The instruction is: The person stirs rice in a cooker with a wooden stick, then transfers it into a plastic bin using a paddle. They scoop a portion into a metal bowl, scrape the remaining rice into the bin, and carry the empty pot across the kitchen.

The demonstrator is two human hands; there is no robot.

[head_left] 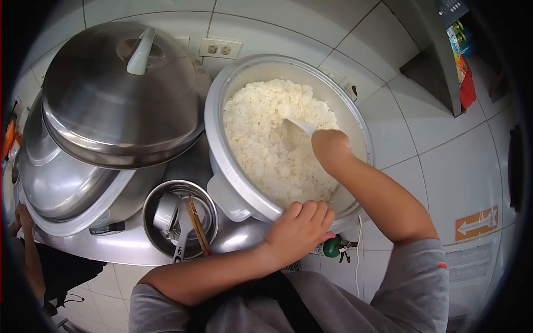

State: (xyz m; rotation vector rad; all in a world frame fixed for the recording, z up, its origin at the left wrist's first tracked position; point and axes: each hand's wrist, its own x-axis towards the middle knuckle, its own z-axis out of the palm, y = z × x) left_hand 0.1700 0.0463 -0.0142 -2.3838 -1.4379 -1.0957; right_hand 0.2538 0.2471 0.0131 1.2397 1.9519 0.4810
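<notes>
A large rice cooker pot, tilted in the view, holds a deep heap of cooked white rice. My right hand is closed around the handle of a white rice paddle, whose blade is partly sunk in the rice. A hollow shows in the rice beside the blade. On the near side, my left hand grips the pot's rim, fingers over the edge; its thumb is mostly hidden.
Left of the pot, a big steel lid rests on another metal cooker. A steel bowl holds utensils and chopsticks. A wall outlet sits behind. Another person's arm shows at far left; a green cylinder stands below.
</notes>
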